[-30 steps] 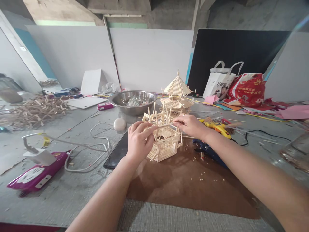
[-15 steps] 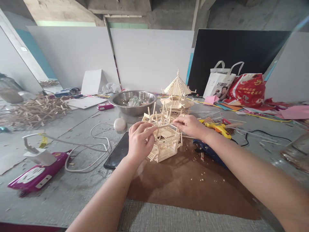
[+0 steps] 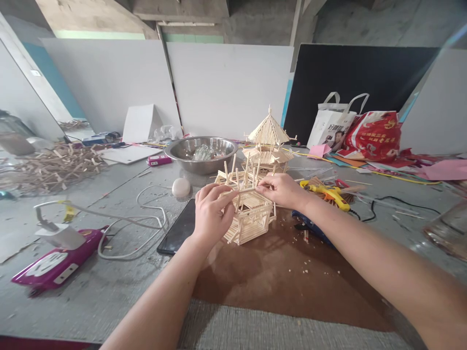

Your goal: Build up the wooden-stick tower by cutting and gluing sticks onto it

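Note:
A model building of thin wooden sticks point(image 3: 251, 231) stands on a brown mat point(image 3: 292, 287); several upright sticks rise from its open top. My left hand point(image 3: 213, 209) is at its left side, thumb and fingertips pinching one end of a thin wooden stick point(image 3: 248, 192) that lies level across the front upper part. From the right, my right hand point(image 3: 283, 189) pinches the same stick nearer its other end. Just behind rises a stick pagoda roof point(image 3: 269, 133) with a pointed top. Whether it joins the front model is hidden.
A steel bowl point(image 3: 200, 163), a white round object point(image 3: 181, 187) and a dark phone point(image 3: 178, 228) lie to the left. A yellow glue gun point(image 3: 328, 193) and a dark blue tool point(image 3: 314, 227) lie right. A purple power strip point(image 3: 60, 260) trails a white cable.
My right hand has slid left along the stick, closer to my left hand. My left hand and the model have hardly moved.

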Tool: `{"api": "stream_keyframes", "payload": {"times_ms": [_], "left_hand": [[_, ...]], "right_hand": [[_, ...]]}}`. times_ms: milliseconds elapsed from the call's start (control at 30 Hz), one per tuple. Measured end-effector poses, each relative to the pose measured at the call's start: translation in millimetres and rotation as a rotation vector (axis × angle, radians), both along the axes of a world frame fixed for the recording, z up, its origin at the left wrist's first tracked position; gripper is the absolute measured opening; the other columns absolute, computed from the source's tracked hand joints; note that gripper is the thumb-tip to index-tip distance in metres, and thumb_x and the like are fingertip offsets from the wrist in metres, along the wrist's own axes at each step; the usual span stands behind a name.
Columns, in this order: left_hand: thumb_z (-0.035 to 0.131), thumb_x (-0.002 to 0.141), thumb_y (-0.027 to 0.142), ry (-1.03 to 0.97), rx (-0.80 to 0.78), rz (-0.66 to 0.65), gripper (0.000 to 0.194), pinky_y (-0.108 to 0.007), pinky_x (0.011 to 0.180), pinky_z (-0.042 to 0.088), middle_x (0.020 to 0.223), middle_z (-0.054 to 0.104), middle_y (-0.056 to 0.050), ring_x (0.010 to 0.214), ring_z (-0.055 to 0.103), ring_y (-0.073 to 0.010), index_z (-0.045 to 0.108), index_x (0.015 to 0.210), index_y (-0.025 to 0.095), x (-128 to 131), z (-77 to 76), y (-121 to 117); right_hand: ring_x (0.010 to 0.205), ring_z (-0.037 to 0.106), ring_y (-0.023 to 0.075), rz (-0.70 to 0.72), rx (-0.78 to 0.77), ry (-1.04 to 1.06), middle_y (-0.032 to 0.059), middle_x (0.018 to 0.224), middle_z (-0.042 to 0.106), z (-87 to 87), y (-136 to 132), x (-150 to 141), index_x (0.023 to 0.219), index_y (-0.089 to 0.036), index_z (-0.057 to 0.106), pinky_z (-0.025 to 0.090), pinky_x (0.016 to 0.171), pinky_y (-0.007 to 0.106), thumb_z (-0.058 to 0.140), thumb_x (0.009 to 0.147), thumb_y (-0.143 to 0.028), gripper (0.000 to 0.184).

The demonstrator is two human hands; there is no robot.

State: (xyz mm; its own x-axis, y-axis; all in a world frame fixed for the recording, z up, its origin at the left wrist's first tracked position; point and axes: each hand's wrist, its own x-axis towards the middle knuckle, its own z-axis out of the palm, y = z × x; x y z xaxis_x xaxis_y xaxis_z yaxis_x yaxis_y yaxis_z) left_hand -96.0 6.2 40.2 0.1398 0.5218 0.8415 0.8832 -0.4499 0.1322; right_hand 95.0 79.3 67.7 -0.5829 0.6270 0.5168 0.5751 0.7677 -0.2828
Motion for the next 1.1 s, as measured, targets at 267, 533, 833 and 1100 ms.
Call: {"api": "stream_keyframes", "payload": {"times_ms": [267,533,833,1100], "left_hand": [[0.044,0.071,0.011,-0.002,-0.015,0.013,0.031,-0.039,0.083,0.039,0.088,0.066,-0.002,0.091,0.05,-0.0211,0.068,0.084,0.023,0.6,1.2,-1.1],[0.044,0.071,0.011,-0.006,-0.03,0.015,0.03,-0.039,0.083,0.039,0.089,0.066,-0.002,0.092,0.05,-0.0211,0.068,0.084,0.024,0.3,1.4,-1.1],[0.045,0.071,0.01,0.0,-0.021,0.005,0.029,-0.039,0.083,0.039,0.089,0.065,-0.002,0.092,0.05,-0.0214,0.068,0.084,0.022,0.6,-0.7,-1.1],[0.048,0.075,0.013,-0.081,0.09,0.0,0.023,-0.038,0.085,0.04,0.092,0.064,-0.004,0.094,0.051,-0.02,0.061,0.092,0.021,0.8,12.6,-11.3]], "right_hand": [[0.068,0.057,0.0142,0.024,0.004,0.013,0.0043,0.073,0.065,-0.8,0.4,-1.2,0.072,-0.018,0.066,0.041,0.066,0.027,0.05,0.078,-0.03,0.021],[0.07,0.058,0.0143,0.051,-0.02,0.027,0.004,0.074,0.065,-1.1,0.5,-0.7,0.072,-0.018,0.066,0.042,0.067,0.028,0.051,0.078,-0.027,0.019],[0.068,0.057,0.0138,0.032,-0.02,0.015,0.0031,0.073,0.065,-0.1,-1.5,-1.1,0.071,-0.019,0.066,0.041,0.065,0.027,0.05,0.078,-0.029,0.02],[0.067,0.055,0.0142,-0.105,0.073,0.034,0.0023,0.069,0.062,6.0,-17.9,17.1,0.07,-0.019,0.064,0.039,0.063,0.026,0.047,0.079,-0.032,0.023]]}}
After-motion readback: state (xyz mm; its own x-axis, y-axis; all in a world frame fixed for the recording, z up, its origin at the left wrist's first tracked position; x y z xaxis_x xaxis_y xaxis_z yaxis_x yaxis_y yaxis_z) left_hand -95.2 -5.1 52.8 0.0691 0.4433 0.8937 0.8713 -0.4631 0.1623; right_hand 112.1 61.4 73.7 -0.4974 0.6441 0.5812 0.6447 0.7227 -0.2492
